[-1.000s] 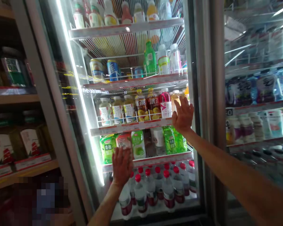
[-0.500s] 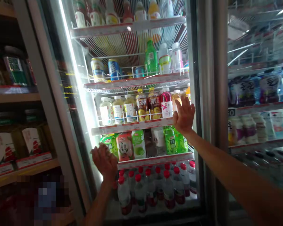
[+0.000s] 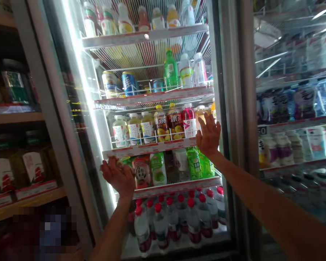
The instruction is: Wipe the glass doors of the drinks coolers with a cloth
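Both arms reach toward a lit drinks fridge. My right hand (image 3: pixel 208 136) is raised with its fingers spread, in front of the right end of the middle shelf. Nothing shows in it. Nearest to it are a pink-red drink bottle (image 3: pixel 189 121) and a pale orange bottle (image 3: pixel 200 115), partly hidden by the fingers. Lower on the left, my left hand (image 3: pixel 119 175) has its fingers apart, before the shelf with a red drink pack (image 3: pixel 142 171). It covers part of a green pack there. A pale patch by its fingers is too blurred to make out.
Tea bottles (image 3: pixel 162 123) line the middle shelf (image 3: pixel 149 148); cans and a green bottle (image 3: pixel 171 70) stand above. Red-capped bottles (image 3: pixel 161 226) fill the fridge floor. The metal frame (image 3: pixel 235 108) separates another drinks fridge at right. Wooden shelves with jars (image 3: pixel 34 159) stand left.
My left hand has risen slightly relative to the shelves, and its fingers look more spread. The right hand stays raised by the middle shelf. The whole view has shifted a little.
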A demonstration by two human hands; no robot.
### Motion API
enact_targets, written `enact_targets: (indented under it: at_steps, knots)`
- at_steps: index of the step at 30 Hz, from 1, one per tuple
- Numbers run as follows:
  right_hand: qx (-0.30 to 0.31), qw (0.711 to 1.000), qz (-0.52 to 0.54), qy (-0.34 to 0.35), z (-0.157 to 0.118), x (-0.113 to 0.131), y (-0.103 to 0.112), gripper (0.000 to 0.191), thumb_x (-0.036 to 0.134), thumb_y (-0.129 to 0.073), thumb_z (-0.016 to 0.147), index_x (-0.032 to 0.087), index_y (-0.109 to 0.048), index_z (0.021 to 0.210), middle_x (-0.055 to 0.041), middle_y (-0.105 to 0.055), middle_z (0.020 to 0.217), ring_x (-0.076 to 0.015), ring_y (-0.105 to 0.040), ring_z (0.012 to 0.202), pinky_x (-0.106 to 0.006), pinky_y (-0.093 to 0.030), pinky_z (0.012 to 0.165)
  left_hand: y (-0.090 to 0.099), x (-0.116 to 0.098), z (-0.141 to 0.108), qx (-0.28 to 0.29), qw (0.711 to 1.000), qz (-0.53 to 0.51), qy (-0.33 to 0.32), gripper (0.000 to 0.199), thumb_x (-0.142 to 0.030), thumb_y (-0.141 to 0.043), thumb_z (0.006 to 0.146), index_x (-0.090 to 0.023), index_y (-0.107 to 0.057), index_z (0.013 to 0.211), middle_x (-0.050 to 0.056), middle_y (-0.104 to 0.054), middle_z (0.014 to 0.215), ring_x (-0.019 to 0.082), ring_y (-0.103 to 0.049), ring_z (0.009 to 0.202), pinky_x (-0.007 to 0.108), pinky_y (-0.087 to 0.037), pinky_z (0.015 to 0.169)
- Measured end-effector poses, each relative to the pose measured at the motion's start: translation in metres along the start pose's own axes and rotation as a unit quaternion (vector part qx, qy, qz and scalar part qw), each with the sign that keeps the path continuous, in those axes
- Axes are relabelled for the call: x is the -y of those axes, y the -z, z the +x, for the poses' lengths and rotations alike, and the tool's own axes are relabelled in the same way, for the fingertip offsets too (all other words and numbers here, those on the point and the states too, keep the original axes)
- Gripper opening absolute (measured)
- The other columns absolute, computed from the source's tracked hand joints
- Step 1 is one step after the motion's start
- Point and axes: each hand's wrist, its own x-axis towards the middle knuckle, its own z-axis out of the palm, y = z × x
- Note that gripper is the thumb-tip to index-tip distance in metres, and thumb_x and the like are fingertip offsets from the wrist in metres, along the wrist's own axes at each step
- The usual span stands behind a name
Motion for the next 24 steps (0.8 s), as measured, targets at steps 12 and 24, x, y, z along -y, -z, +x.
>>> enact_targets:
  at_steps: [12, 24]
  knots:
    - [0.021, 0.971, 0.225, 0.078, -0.048, 0.040, 0.024, 0.052, 0.017, -0.033, 0.085, 0.022, -0.034, 0.137, -0.0088, -0.034, 0.144, -0.0218, -0.028, 0.135, -0.050, -0.030, 0.107, -0.042, -0.128, 0.009, 0.055, 0.979, -0.034, -0.192, 0.071, -0.037, -0.048, 0.082, -0.015, -0.017, 0.142, 0.015, -0.023, 0.147, 0.027, -0.010, 0.139, 0.050, -0.016, 0.110]
    - [0.106, 0.956, 0.187, 0.200, -0.076, 0.118, -0.001, 0.046, 0.020, -0.044, 0.082, 0.017, -0.046, 0.127, -0.0097, -0.040, 0.141, -0.0213, -0.021, 0.137, -0.048, -0.018, 0.112, -0.004, -0.009, 0.044, -0.012, 0.989, 0.004, -0.149, 0.068, -0.042, -0.042, 0.087, -0.015, -0.015, 0.143, 0.018, -0.020, 0.148, 0.028, -0.013, 0.138, 0.051, -0.013, 0.110]
